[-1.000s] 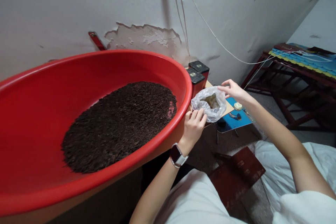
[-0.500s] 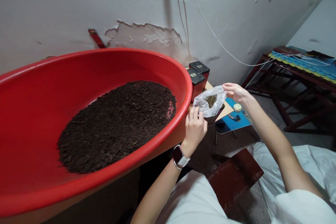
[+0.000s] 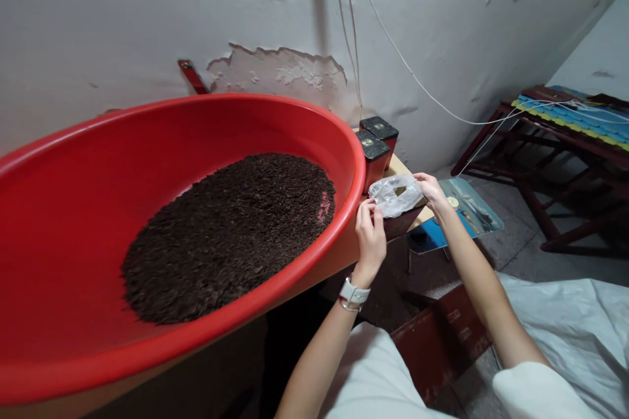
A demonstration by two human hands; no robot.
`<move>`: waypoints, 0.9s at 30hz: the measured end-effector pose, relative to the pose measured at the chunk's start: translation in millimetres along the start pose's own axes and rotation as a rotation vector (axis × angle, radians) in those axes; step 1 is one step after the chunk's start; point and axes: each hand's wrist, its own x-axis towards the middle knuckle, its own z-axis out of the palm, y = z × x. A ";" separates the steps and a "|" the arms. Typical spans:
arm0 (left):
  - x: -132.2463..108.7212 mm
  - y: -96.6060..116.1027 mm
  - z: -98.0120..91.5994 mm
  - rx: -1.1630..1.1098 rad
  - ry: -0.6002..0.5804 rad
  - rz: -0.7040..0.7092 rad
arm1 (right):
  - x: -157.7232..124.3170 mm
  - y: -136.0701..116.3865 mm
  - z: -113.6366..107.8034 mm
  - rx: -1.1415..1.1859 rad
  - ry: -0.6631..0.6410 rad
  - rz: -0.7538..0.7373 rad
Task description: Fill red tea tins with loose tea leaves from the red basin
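Note:
A clear plastic bag with something brownish inside is held open between both hands, just right of the big red basin. My left hand, with a watch on the wrist, pinches the bag's near edge. My right hand grips its far edge. The bag sits low over a dark red box on a small table. A heap of dark loose leaves fills the basin's middle.
Two dark-lidded red tins stand behind the bag by the basin rim. A blue folding table holds small items. A dark red box lid lies on the floor. A red wooden bench stands at right. Cords hang down the peeling wall.
Both hands have drawn closer together and lowered the bag onto the dark red box. The bag looks smaller and more gathered than a second ago.

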 end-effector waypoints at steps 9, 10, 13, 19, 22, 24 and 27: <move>33.0 -13.8 24.9 -0.508 0.144 -0.455 | -2.2 14.1 -20.1 0.208 -0.172 0.131; 34.5 -14.6 25.5 -0.529 0.144 -0.467 | -1.7 16.1 -19.9 0.230 -0.181 0.137; 37.9 -15.8 28.3 -0.574 0.163 -0.500 | 0.0 20.0 -13.7 0.240 -0.131 0.138; 42.8 -20.9 34.8 -0.568 0.208 -0.555 | 3.1 19.8 2.8 0.233 -0.036 0.134; 41.0 -27.0 34.8 -0.534 0.203 -0.559 | 1.2 18.7 4.0 0.215 0.001 0.117; 36.4 -31.6 33.1 -0.482 0.200 -0.536 | -2.1 18.9 3.4 0.205 0.020 0.100; 22.5 -36.0 28.1 -0.353 0.218 -0.464 | -8.4 20.8 3.7 0.209 0.043 0.063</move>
